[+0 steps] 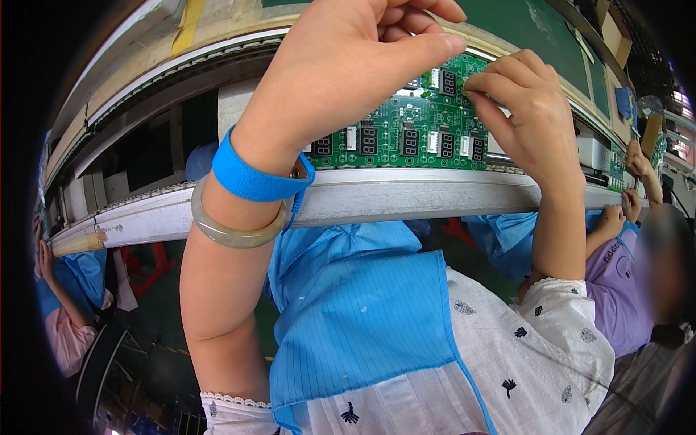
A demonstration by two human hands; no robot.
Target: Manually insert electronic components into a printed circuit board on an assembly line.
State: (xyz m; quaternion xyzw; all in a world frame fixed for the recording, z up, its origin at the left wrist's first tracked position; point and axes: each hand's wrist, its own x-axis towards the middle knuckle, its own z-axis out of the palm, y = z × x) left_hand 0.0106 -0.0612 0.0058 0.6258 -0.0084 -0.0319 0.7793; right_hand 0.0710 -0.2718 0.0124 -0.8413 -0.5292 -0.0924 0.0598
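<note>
Green circuit-board panel point(428, 109) upper centre of frame, lying beside metal rail point(413, 194) (probably edge-supported, leaving face reachable). Right hand point(533, 105) at panel's right end, fingertips close, cannot tell if grip pinches anything. Left hand point(377, 43) top centre, thumb and forefinger spread.

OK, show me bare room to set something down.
The green surface beyond the right hand looks bare; so does the narrow silver rail before the blue apron. Crowded: the display-studded circuit boards between left hand and right.
</note>
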